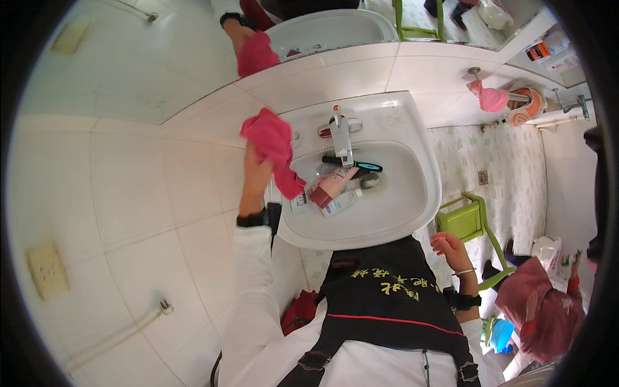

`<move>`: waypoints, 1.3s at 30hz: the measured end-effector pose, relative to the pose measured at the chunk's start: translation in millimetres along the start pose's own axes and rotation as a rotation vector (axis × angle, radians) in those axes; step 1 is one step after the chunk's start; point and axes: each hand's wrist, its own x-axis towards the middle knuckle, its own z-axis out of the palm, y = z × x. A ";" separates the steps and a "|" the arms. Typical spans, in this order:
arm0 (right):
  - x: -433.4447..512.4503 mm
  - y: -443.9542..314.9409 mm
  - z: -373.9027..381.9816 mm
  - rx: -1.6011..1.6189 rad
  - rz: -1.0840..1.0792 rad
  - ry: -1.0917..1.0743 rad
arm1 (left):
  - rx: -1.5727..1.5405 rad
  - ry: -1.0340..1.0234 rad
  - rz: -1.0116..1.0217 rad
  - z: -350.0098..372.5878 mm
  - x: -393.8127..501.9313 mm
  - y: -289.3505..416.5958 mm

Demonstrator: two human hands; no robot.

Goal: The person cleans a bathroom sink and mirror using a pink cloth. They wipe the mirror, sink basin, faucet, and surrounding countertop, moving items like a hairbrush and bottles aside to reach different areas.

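My left hand point(257, 167) grips a bunched pink cloth point(271, 135) over the left rim of a white washbasin point(406, 203). One end of the cloth hangs down over the basin. Below the chrome tap point(341, 138), a black and blue hairbrush point(355, 163), a pink tube with a dark red cap point(333, 186), a white bottle point(342, 203) and a small dark rounded item point(370, 181) lie in the bowl. My right hand point(449, 249) hangs beside the basin's front right edge, fingers loosely curled, with nothing in it.
A mirror point(193, 63) spans the wall behind the basin. On the right are a green plastic chair point(462, 222), a person in a dark red top point(541, 309) and a floor drain point(482, 177). A pink cloth point(488, 96) hangs on a wall rail. A plug point(166, 306) hangs at the left wall.
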 end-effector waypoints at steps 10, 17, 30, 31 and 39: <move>15.5 -24.9 39.8 -0.094 0.164 0.003 | 1.292 -0.028 0.406 48.3 69.5 -96.3; 29.0 -33.7 28.1 -0.106 0.047 0.000 | 1.310 0.326 -0.148 30.9 26.1 -102.9; 32.9 -27.7 34.8 -0.157 0.058 -0.053 | 1.131 -0.043 0.293 52.0 82.3 -95.8; 33.4 -28.1 33.9 -0.174 0.053 -0.033 | 1.143 0.052 0.243 30.7 73.1 -98.5; 38.4 -15.1 22.0 -0.214 -0.006 -0.112 | 1.142 0.217 0.070 -3.9 -109.3 -147.2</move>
